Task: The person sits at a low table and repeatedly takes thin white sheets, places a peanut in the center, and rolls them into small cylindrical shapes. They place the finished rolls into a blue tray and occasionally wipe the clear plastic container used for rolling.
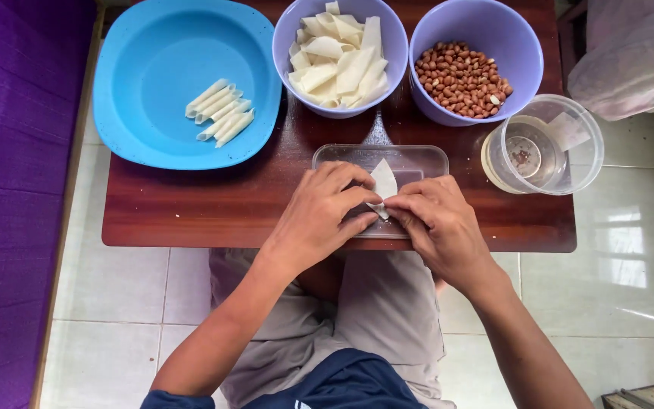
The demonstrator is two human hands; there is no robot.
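Left hand: your left hand (319, 216) lies over the near left part of the lid, fingers curled in, fingertips pinching the left edge of the wrapper.
Right hand: your right hand (437, 223) meets it from the right, thumb and fingers pressed together on the wrapper's lower end.
Wrapper: the wrapper (384, 184), a pale thin sheet, sits on the lid between your hands; its upper corner sticks up free, the lower part is hidden under your fingers.
Lid: the clear flat lid (418, 160) lies on the table's near edge.
Table: a small dark wooden table (213, 204) over a tiled floor.
Plate: the blue plate (153, 45), far left, holds a cluster of rolls (219, 112).
Bowls: one purple bowl (285, 38) holds cut wrappers; the other (509, 30), just beside it, holds peanuts (459, 79).
Cup: a clear cup (580, 144) stands to the right, near your right hand.
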